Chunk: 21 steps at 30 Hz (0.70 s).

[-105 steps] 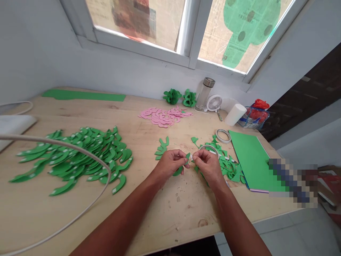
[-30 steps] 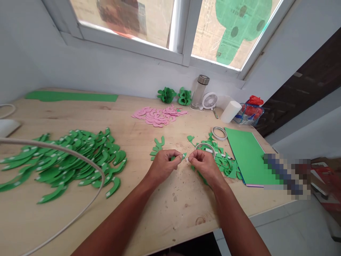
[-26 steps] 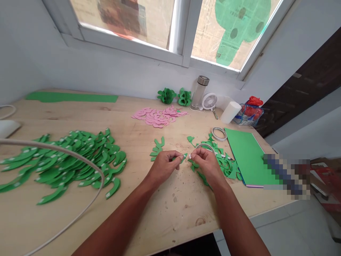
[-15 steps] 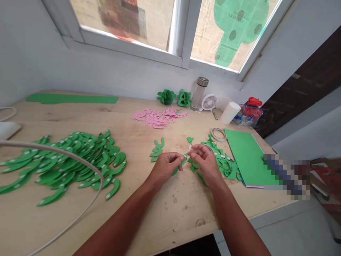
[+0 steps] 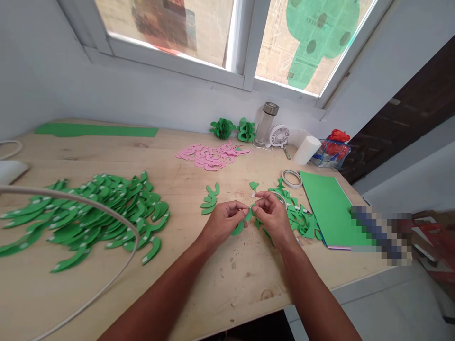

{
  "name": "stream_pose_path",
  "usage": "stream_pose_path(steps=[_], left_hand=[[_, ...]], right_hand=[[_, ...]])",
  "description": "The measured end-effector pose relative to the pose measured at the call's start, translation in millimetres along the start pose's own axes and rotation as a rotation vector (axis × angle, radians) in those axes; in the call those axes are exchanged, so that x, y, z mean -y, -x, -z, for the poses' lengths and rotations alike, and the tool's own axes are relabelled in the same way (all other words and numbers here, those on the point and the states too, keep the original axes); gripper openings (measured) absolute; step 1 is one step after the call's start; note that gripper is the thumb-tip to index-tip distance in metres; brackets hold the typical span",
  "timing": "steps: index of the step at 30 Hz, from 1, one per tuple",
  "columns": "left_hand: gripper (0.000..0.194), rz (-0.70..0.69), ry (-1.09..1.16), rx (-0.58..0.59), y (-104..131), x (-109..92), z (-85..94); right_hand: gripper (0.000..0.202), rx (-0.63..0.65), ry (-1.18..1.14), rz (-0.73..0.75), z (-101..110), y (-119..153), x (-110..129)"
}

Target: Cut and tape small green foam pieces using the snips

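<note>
Wooden table (image 5: 249, 277). Left: a heap of green strips (image 5: 110, 208). Centre, toward the rear: pink cutouts (image 5: 211, 157). Right: green scraps (image 5: 304, 222), a tape roll (image 5: 292, 186) and green sheets (image 5: 329, 213). Rear, left to right: green band (image 5: 95, 130), bottle (image 5: 264, 125), fan (image 5: 278, 136), white roll (image 5: 307, 150), basket (image 5: 333, 154).

The person's left hand (image 5: 227, 220), right hand (image 5: 272, 215) and slim forearms (image 5: 313, 284) are bare over the table (image 5: 245, 293); below its near edge shows black cloth (image 5: 265, 327), perhaps clothing, too shadowed to tell.
</note>
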<state>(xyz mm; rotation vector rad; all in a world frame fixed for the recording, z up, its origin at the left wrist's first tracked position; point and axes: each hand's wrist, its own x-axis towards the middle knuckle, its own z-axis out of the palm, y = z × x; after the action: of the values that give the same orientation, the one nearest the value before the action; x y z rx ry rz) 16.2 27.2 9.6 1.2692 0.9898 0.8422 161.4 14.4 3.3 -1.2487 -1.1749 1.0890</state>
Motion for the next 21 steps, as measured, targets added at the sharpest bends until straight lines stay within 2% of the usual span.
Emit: stream_pose_path(steps=[5,13,15,19,21], left_hand=[[0.017,0.038,0.045,0.053,-1.2,0.2,5.5],[0.015,0.1,0.04,0.066,-3.5,2.6,9.2],[0.013,0.107,0.038,0.039,-4.4,2.9,9.9],[0.012,0.086,0.081,-0.106,-7.4,5.9,10.2],[0.013,0.089,0.125,-0.169,-8.2,7.2,9.7]], right_hand=[[0.03,-0.055,-0.007,-0.005,4.9,-1.7,1.1],[0.028,-0.102,0.016,0.028,4.8,-0.6,3.7],[0.027,-0.135,0.014,0.033,4.5,-0.1,6.2],[0.023,-0.206,-0.031,0.055,4.2,0.5,10.6],[0.02,-0.201,-0.063,0.056,3.3,1.0,11.3]])
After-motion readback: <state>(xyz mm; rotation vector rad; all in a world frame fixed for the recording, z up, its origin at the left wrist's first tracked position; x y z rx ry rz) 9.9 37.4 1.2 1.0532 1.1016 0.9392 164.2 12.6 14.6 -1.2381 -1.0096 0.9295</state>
